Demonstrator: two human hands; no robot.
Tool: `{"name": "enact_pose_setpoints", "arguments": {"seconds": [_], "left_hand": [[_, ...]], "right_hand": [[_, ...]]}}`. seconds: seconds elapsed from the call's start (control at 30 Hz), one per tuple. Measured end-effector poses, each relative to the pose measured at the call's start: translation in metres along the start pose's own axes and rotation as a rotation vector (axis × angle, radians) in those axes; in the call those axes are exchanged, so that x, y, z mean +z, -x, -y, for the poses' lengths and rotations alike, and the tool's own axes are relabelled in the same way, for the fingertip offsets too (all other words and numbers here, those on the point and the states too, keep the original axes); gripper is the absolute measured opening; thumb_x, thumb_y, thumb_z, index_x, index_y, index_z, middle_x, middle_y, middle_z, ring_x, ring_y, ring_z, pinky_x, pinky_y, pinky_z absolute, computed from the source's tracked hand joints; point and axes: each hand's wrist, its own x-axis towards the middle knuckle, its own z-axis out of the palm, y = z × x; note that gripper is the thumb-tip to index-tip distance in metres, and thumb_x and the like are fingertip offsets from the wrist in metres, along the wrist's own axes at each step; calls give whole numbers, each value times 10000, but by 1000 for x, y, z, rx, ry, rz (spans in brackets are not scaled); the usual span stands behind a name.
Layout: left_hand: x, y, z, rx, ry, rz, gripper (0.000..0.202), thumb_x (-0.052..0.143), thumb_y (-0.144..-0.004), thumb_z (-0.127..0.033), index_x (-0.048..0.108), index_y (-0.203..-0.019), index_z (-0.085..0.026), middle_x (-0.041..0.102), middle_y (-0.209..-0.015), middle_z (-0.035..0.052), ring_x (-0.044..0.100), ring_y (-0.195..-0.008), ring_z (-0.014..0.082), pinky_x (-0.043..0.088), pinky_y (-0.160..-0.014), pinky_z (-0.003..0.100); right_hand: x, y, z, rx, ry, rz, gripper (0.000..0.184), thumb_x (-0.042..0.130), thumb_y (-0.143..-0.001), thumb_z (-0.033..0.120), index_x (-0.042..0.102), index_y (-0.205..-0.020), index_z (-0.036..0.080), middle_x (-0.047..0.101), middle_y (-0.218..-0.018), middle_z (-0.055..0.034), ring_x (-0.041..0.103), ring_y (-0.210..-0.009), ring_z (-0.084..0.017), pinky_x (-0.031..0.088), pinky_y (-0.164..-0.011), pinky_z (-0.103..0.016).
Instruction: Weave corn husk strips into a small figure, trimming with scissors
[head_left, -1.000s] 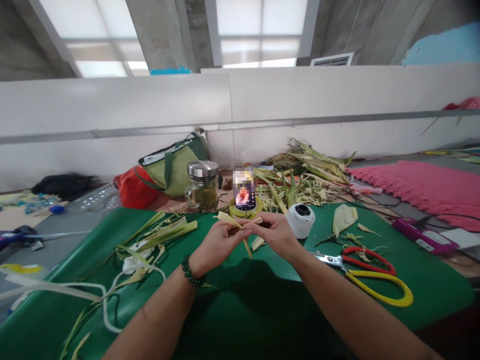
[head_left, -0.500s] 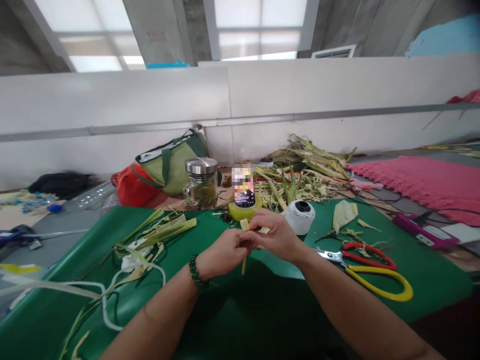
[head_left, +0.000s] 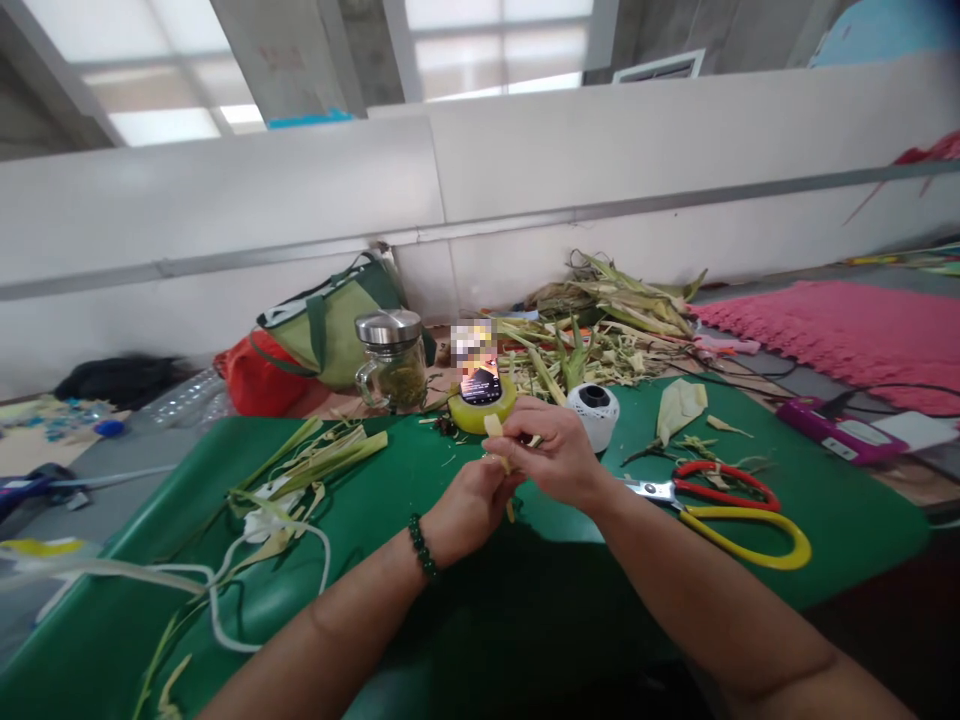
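Note:
Between my two hands is a narrow pale strip of corn husk point(head_left: 494, 428), its top standing above my fingers and its tail hanging below. My left hand point(head_left: 474, 508), with a green bead bracelet at the wrist, pinches the strip from below. Closed on its upper part, my right hand point(head_left: 553, 450) presses thumb against fingers. Fingers partly cover the middle of the strip. Just behind are a roll of yellow tape point(head_left: 484, 408) with a lit phone point(head_left: 478, 378) propped in it, and a white spool of thread point(head_left: 598, 418).
Scissors point(head_left: 720, 510) with red and yellow handles lie right of my forearm on the green mat point(head_left: 420, 480). Husk strips point(head_left: 330, 465) and a white cord point(head_left: 214, 610) lie left. Behind stand a glass jar point(head_left: 394, 375), a green bag point(head_left: 337, 335) and a husk heap point(head_left: 622, 295).
My left hand has turned more upright and shifted slightly right and down. The right hand has moved up a little on the husk strip. The whole view has shifted slightly.

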Motion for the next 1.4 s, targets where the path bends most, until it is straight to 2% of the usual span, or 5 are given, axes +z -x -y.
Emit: {"name": "enact_pose_setpoints", "arguments": {"seconds": [0.33,0.57,0.83,1.13,1.4], "left_hand": [[-28,0,-39,-36,163,273,316,513,-852,-359,650,-1031,-138,663,-970,82,574,-913,214,440,-848,330],[-19,1,-29,-73,-160,110,265,468,-850,-263,687,-778,-133,686,-755,68,587,-686,178,466,-675,286],[-30,-4,-30,-222,317,-43,384,660,-700,-513,688,-710,-130,680,-710,47,588,-618,138,488,-639,254],[-37,-2,-38,-224,499,-135,368,665,-696,-478,709,-787,-124,677,-678,42,592,-639,149,474,-648,252],[-45,-1,-34,-179,244,-205,372,683,-677,-479,661,-595,-117,596,-514,6,518,-494,104,435,-548,227]], "right_hand": [[-4,-7,-17,207,-19,39,272,576,-809,366,536,-613,180,447,-523,40,386,-504,-88,314,-475,-213],[2,-2,-7,190,30,-66,326,572,-806,355,475,-548,182,425,-509,34,353,-492,-86,284,-466,-228],[-7,-6,-12,191,57,-167,219,516,-848,396,573,-803,189,521,-658,8,445,-574,-113,336,-505,-234],[3,-2,-18,449,-195,219,245,739,-652,380,607,-708,181,543,-578,36,445,-497,-95,322,-452,-218],[-4,-2,-13,321,-83,281,175,638,-740,288,599,-627,160,523,-557,17,433,-517,-96,319,-475,-221]]}}
